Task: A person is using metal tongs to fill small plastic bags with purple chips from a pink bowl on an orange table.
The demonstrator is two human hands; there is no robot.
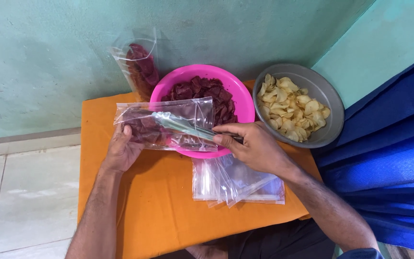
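Orange cloth [159, 216] covers a low table set against the green wall, its far edge touching the wall base.

At the far edge sits a pink bowl [243, 103] heaped with dark red chips [207, 91]. Just beside it at the far right corner is a grey metal bowl [329, 112] of pale yellow chips [291, 110]. Both lie within arm's reach.

A filled clear bag [140, 67] leans upright on the wall at the pink bowl's left, probably parked clear of the work.

A stack of empty clear bags [235, 184] lies flat near the cloth's middle, below the right hand.

The plastic bag [168, 125] in hand is held sideways over the pink bowl's near rim, partly filled with red chips, so spills likely fall back in.

Left hand [123, 151] cups the bag's closed end from beneath, fingers curled.

Right hand [255, 146] is closed around metal tongs [188, 127] reaching into the bag's mouth.
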